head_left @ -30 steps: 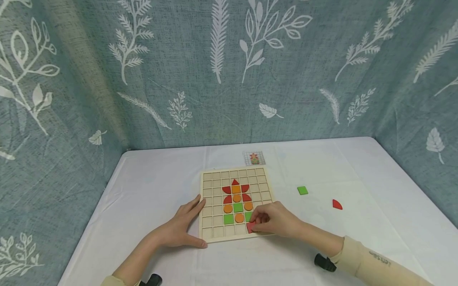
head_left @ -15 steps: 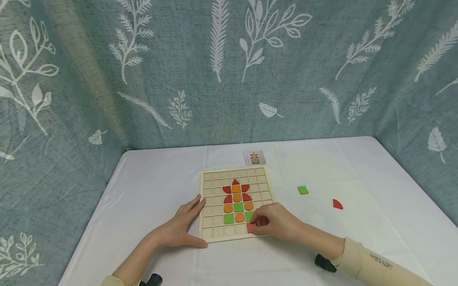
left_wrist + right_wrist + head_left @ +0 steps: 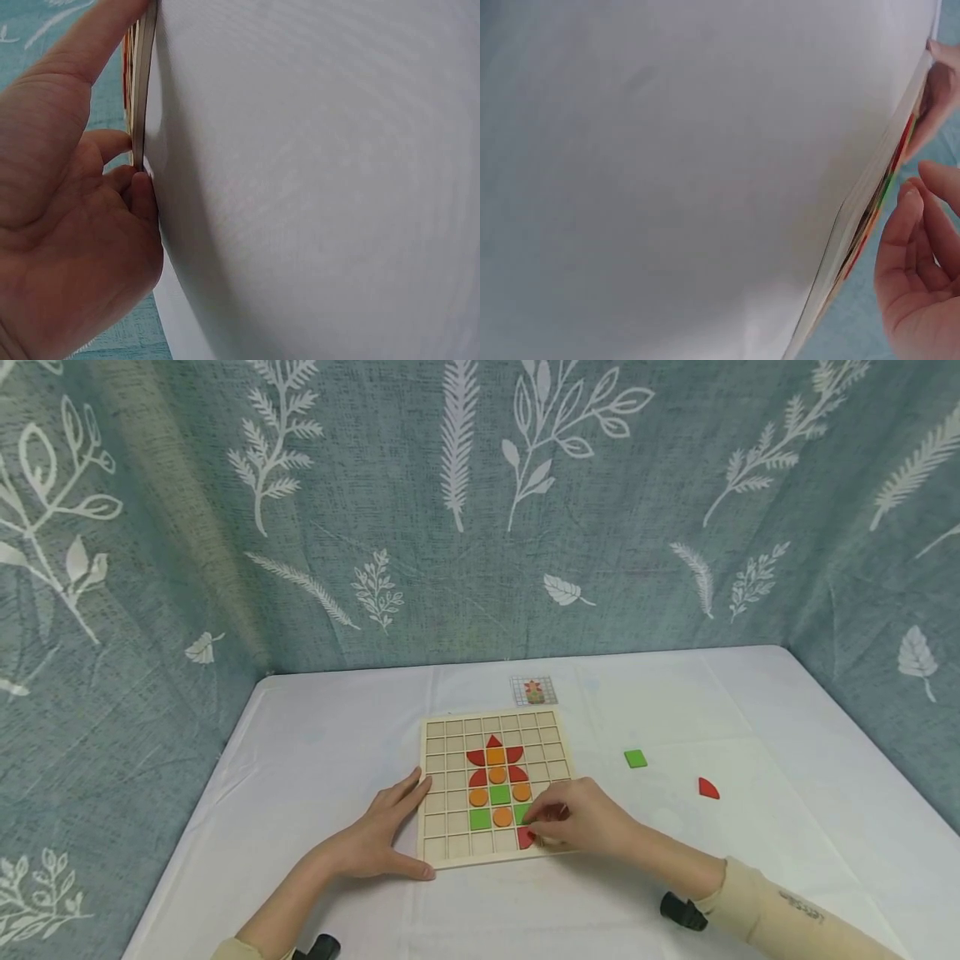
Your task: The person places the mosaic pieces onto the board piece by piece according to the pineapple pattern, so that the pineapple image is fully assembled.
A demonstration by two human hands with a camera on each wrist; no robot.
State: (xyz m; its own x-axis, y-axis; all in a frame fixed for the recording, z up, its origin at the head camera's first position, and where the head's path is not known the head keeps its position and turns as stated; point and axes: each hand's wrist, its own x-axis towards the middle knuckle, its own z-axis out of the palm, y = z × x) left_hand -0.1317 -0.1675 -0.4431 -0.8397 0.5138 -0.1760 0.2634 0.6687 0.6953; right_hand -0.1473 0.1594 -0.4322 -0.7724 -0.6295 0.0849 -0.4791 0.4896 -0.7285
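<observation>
A square wooden grid board [image 3: 450, 848] lies on the white table, bearing red, orange and green pieces in a flower-like pattern. My left hand [image 3: 378, 837] rests at its left side, fingers spread along the edge and thumb at the near corner. In the left wrist view the thumb [image 3: 71, 45] reaches along the board's side. Over the board's near right part is my right hand [image 3: 581, 818], its fingertips right at a red piece [image 3: 523, 838] in the nearest row. In the right wrist view its bent fingers [image 3: 904, 225] show nothing between them.
A small pattern card [image 3: 534, 692] lies just beyond the board. To the right are a loose green square [image 3: 635, 759] and a red quarter-circle piece [image 3: 708, 788]. A leaf-printed blue-green curtain [image 3: 420, 585] hangs behind and beside the table.
My right hand has let go of the red piece, which stays in the nearest row, and its fingers have lifted slightly from it. My left hand has not moved.
</observation>
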